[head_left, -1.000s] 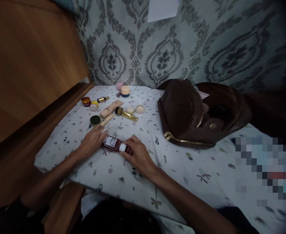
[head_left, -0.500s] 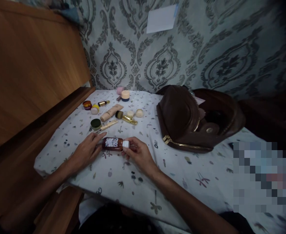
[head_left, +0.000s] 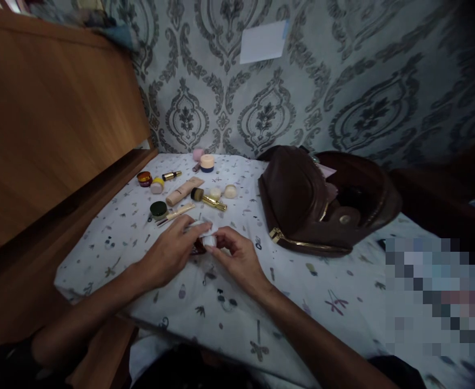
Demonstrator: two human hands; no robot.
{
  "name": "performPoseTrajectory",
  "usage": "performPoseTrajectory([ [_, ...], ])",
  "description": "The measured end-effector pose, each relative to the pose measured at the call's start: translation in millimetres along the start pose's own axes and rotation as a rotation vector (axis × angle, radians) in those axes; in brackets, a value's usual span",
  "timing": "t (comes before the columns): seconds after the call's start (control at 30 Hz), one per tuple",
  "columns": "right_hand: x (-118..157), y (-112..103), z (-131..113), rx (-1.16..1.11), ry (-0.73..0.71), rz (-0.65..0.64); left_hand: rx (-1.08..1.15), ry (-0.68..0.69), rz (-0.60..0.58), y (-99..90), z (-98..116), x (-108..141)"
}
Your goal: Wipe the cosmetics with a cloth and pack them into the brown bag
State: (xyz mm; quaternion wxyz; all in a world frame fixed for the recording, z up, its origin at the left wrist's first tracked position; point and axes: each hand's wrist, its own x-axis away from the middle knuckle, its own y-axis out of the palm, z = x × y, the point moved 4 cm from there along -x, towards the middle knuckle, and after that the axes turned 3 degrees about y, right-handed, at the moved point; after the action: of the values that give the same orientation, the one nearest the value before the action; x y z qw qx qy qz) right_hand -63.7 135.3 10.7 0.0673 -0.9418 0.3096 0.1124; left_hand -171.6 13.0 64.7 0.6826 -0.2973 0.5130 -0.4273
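Note:
A small bottle (head_left: pixel 199 247) with reddish-brown contents and a white cap (head_left: pixel 210 241) is held low over the patterned cloth. My right hand (head_left: pixel 237 259) pinches it at the cap end between thumb and fingers. From the other side my left hand (head_left: pixel 168 251) closes over its body, hiding the label. Under the left fingertips, against the bottle near the cap, lies a thin white piece (head_left: pixel 205 229) that looks like a tissue or cloth. Just beyond the left hand are a dark-lidded jar (head_left: pixel 158 209) and a slim beige tube (head_left: pixel 180 211).
Farther back lie a beige squeeze tube (head_left: pixel 184 190), a gold tube (head_left: pixel 214 202), a cream-lidded jar (head_left: pixel 207 163) and several other cosmetics. An unzipped brown leather bag (head_left: pixel 294 200) stands to the right. A wooden panel (head_left: pixel 59 108) borders the left.
My left hand has moved right and over the bottle, covering its label. The white piece now shows under its fingers. My right hand stays at the cap end.

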Motion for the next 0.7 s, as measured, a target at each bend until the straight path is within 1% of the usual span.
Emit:
performPoseTrajectory([
  [0.07,-0.3,-1.0,2.8,0.015,0.007,-0.016,-0.074,0.022,-0.023,8.8,0.1,0.5],
  [0.17,-0.4,-1.6,4.5,0.038,-0.004,-0.047,-0.145,-0.062,-0.005,10.6,-17.5,15.7],
  [0.27,0.4,-1.2,0.2,0.046,-0.069,-0.075,-0.118,-0.163,0.011,4.7,-37.3,40.2],
  [0.33,1.5,-0.5,-3.8,0.064,-0.124,-0.104,-0.061,-0.209,-0.022,2.8,-44.8,54.9],
  [0.4,2.5,0.3,-5.6,0.095,-0.151,-0.129,-0.001,-0.242,-0.063,2.2,-47.9,63.8],
  [0.47,2.8,0.5,-4.3,0.107,-0.129,-0.142,0.042,-0.272,-0.067,0.3,-49.0,65.1],
  [0.57,2.1,-0.1,1.1,0.065,-0.048,-0.135,0.046,-0.318,0.012,-7.2,-48.3,55.1],
  [0.63,1.1,-0.9,4.4,0.013,-0.009,-0.129,0.029,-0.306,0.080,-11.7,-43.2,44.4],
  [0.7,0.2,-1.4,6.7,-0.036,0.005,-0.134,0.016,-0.246,0.111,-11.1,-33.6,34.1],
])
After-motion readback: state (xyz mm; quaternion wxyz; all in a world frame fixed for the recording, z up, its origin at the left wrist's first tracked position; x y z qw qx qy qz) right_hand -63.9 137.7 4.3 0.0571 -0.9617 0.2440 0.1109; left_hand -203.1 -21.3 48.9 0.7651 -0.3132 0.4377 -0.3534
